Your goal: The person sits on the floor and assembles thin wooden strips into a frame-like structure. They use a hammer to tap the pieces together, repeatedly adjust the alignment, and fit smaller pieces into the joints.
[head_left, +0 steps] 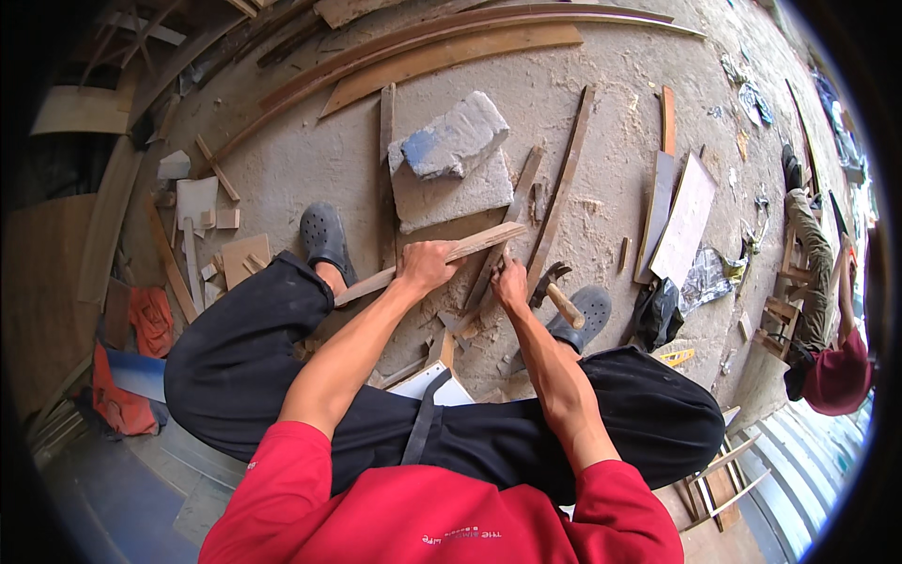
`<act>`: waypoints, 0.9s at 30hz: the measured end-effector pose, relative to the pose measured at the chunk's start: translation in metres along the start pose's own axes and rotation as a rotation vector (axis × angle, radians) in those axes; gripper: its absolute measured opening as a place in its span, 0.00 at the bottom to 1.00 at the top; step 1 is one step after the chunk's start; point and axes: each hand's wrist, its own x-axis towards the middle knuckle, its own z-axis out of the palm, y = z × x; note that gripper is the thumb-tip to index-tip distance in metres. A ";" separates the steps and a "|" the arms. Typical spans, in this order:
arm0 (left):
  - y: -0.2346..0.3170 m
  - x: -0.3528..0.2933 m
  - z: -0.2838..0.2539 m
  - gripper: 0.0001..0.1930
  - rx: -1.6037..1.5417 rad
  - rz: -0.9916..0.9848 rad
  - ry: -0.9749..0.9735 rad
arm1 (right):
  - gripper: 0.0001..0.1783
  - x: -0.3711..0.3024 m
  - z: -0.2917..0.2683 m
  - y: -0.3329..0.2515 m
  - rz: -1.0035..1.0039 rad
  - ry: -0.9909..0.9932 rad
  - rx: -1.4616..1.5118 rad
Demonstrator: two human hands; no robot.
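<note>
My left hand [427, 265] is wrapped around the middle of a wooden strip [484, 241], which slants up to the right in front of me. Just right of it, my right hand [509, 282] is closed near the strip's far end. A small pale tip shows above those fingers, but what they hold is too small to make out. A claw hammer [564, 306] with a wooden handle rests beside my right shoe [584, 318]. Beyond my hands, a rough white block [460, 139] is stacked on a pale slab [453, 193].
Long planks [451, 58] lie across the far floor. Narrow battens [564, 179] and a white board [686, 221] lie to the right, near a black bag [658, 315]. Wood offcuts [246, 258] are scattered at left by an orange cloth [150, 320]. Another person [836, 376] sits far right.
</note>
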 end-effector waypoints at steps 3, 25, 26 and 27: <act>-0.003 0.003 0.002 0.17 -0.005 -0.005 -0.011 | 0.30 0.003 -0.009 -0.009 0.151 -0.045 0.127; -0.148 -0.082 -0.037 0.28 -0.037 -0.829 -0.168 | 0.13 0.036 -0.122 -0.048 -0.379 -0.008 0.004; -0.141 -0.081 -0.033 0.28 -0.111 -0.842 -0.166 | 0.13 0.033 -0.122 -0.051 -0.379 -0.001 0.009; -0.135 -0.078 -0.030 0.29 -0.185 -0.852 -0.165 | 0.13 0.032 -0.121 -0.055 -0.378 0.007 0.015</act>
